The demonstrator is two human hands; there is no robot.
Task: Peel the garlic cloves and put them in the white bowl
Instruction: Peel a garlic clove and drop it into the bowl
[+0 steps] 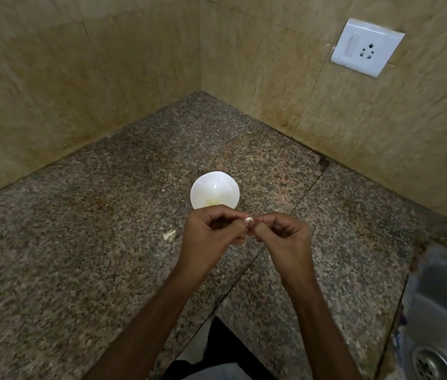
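Head view: mid-peel, task partly done at best. Both hands meet at frame centre, just below the white bowl [226, 185]. Left hand [211, 235] has its fingers curled and pinches a small garlic clove [248, 220] at the tips. Right hand [285, 238] is also curled, its fingertips nipping the same clove from the other side. Looks like skin being picked off. A pale scrap hangs under the left fingers, probably loosened skin.

The bowl sits on the granite counter [79, 242], upright, just above the hands. Inside it is a faint yellowish smear or a few bits near the lower edge. They are too small to tell whether they are peeled cloves.

A whitish garlic piece [169, 236] lies on the counter left of the hands, apart from the bowl. Cannot tell if it is skin or an unpeeled clove.

Left to do, as I judge it: finish stripping this clove, drop it in the bowl, then deal with the counter piece if it is a clove.

Steel sink [441, 311] at lower right, wall socket [367, 48] at upper right.
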